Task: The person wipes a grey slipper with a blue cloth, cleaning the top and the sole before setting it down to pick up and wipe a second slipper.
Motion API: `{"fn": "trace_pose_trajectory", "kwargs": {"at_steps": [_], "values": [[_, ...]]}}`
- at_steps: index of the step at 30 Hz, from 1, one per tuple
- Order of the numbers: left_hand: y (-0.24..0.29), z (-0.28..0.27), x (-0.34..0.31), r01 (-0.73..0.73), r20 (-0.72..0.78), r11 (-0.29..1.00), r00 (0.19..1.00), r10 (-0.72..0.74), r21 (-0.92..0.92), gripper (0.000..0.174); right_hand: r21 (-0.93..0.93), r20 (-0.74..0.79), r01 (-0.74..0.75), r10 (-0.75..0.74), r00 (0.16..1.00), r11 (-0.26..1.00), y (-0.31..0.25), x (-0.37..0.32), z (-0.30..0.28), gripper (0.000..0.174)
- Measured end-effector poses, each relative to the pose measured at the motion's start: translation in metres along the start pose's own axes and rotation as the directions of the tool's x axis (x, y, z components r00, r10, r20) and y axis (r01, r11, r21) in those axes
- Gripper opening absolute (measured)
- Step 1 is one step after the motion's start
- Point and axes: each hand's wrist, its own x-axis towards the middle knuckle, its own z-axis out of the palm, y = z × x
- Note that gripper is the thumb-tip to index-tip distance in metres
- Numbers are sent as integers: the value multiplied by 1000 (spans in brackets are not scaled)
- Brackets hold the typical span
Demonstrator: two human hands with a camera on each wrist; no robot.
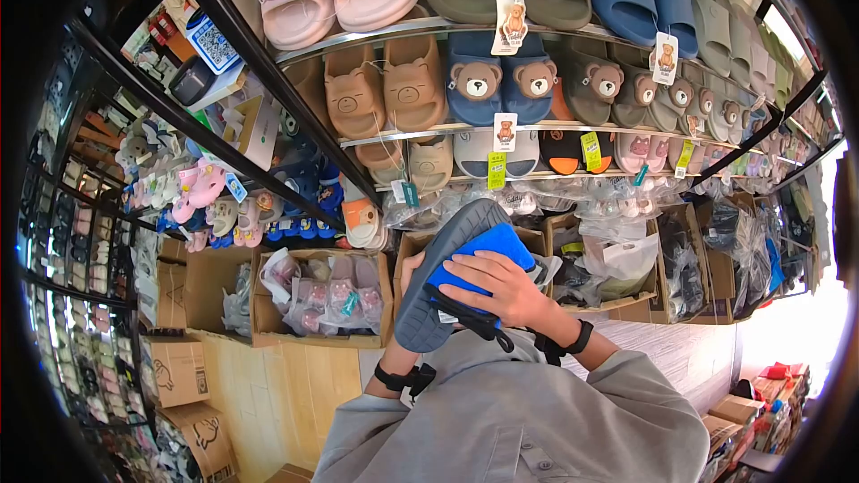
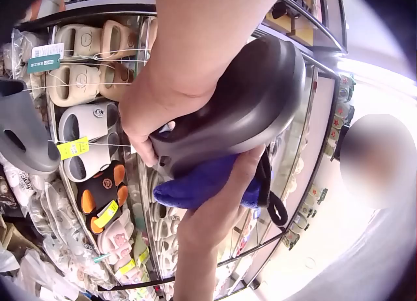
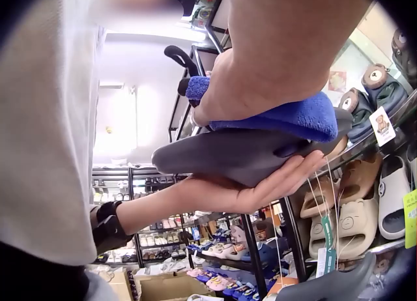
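Observation:
A dark grey slipper [image 1: 422,320] is held up in front of the chest, its ridged sole edge showing in the head view. My left hand [image 1: 412,266] grips it from behind, mostly hidden there; in the right wrist view the left hand's fingers [image 3: 287,177] lie along its underside. A blue plush cleaning pad [image 1: 501,243] with a black band and hanging loop lies against the slipper. My right hand [image 1: 499,291] holds this pad, fingers spread across its face. In the left wrist view, the right thumb [image 2: 244,171] lies along the pad's edge.
Shelves of slippers with tags stand ahead, including blue bear slippers [image 1: 501,89]. Below them is a row of cardboard boxes, one with bagged pink slippers [image 1: 335,295]. Another dark grey slipper [image 2: 29,135] is near the shelf. Black rack posts [image 1: 268,45] rise on the left.

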Motion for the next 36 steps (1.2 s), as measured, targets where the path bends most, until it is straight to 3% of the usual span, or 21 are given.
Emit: {"fn": "trace_pose_trajectory", "kwargs": {"at_steps": [3, 6, 12, 13, 14, 17, 18, 19, 20, 22, 23, 24, 26, 27, 30, 31, 32, 35, 36], "values": [[7, -5, -4, -103, 31, 982, 995, 99, 161, 102, 11, -2, -9, 9, 1000, 1000, -8, 4, 4, 62], [5, -10, -6, -105, 24, 969, 994, 102, 226, 88, 45, -31, 14, -13, 999, 999, -15, 4, 7, 63], [11, 1, -7, 103, -94, 986, 989, -116, -131, 57, 46, 37, 49, -50, 998, 998, 7, -8, -6, 65], [13, -1, -1, 231, -23, 877, 964, -265, -421, 56, 51, 22, 22, -23, 999, 998, 13, -9, -10, 64], [15, -6, 9, 340, 89, 669, 921, -379, -661, 56, 66, -38, -25, 27, 999, 997, 17, -9, -12, 64], [-30, -36, 11, 443, 157, 622, 874, -459, -645, 61, 35, -161, -203, 206, 965, 979, 33, -14, -12, 68], [-55, -42, 1, 378, 37, 818, 915, -403, -434, 63, 112, -205, -259, 277, 939, 959, 36, -12, -12, 67], [-56, -39, -3, 270, -19, 923, 958, -286, -274, 65, 193, -241, -307, 348, 906, 932, 36, -11, -12, 67], [-58, -35, -7, 157, -75, 983, 984, -164, -95, 68, 175, -250, -314, 351, 902, 933, 34, -10, -12, 68], [-32, -16, -7, -131, -61, 989, 989, 136, 75, 72, 142, -268, -328, 355, 896, 934, 25, -5, -11, 68], [-31, -17, -3, 46, -68, 987, 996, -57, -153, 72, 117, -271, -299, 320, 908, 947, 20, -2, -9, 68], [-32, -19, 3, 215, -31, 903, 969, -244, -372, 73, 93, -273, -269, 284, 919, 959, 13, 0, -7, 68], [-42, -22, 0, 281, 11, 889, 955, -298, -362, 73, 52, -244, -213, 219, 945, 976, -3, 6, -3, 69], [-54, -22, -9, 178, 1, 974, 984, -179, -140, 73, 45, -243, -167, 173, 954, 985, -14, 11, -3, 71], [15, 10, -5, -13, -45, 997, 999, 16, 72, 38, 83, -156, 21, -8, 988, 996, -37, 14, 8, 66], [22, 10, 5, 244, 29, 923, 969, -246, -299, 34, 58, -105, 96, -89, 991, 994, -42, 14, 12, 68], [29, 10, 16, 443, 101, 656, 866, -490, -611, 41, 33, -25, 160, -159, 987, 987, -48, 13, 12, 59], [25, 1, 8, 491, 172, 606, 845, -507, -627, 38, 2, 50, 289, -289, 956, 957, -53, 18, 4, 59], [-1, -1, 2, 354, -13, 795, 911, -413, -492, 37, -3, 61, 276, -276, 959, 961, -50, 17, 1, 57]]}}
